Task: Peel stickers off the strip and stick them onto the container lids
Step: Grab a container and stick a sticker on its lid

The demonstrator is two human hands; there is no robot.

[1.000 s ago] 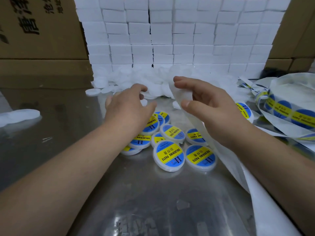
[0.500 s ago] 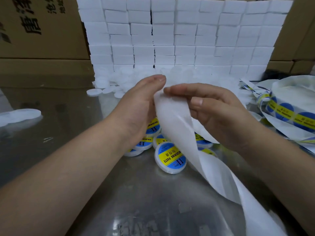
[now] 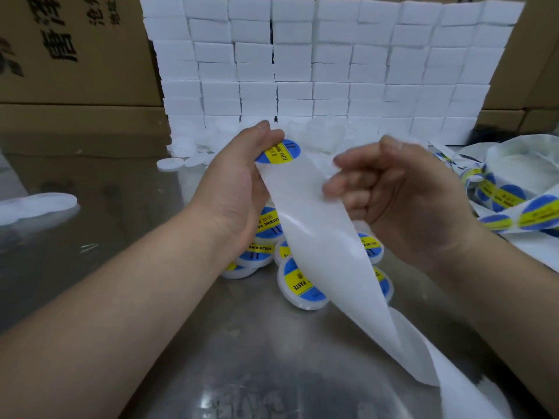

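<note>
Mid-frame, the left hand pinches the blue-and-yellow sticker at the top of the white strip. The blurred right hand curls beside the strip, grip unclear. Best to peel slowly, keep the sticker flat, then centre it on a bare lid upper left.

"What is that big white wall at the back?"

"Lots of little white boxes, stacked in rows, one on top of another."

"And the brown things?"

"The big cardboard box on the left has black writing on it. It sits on a flatter box. More brown boxes stand on the right side of the white stack."

"The desk looks shiny."

"Yes, the desk is grey and smooth. You can see the brown mirrored in it."
</note>
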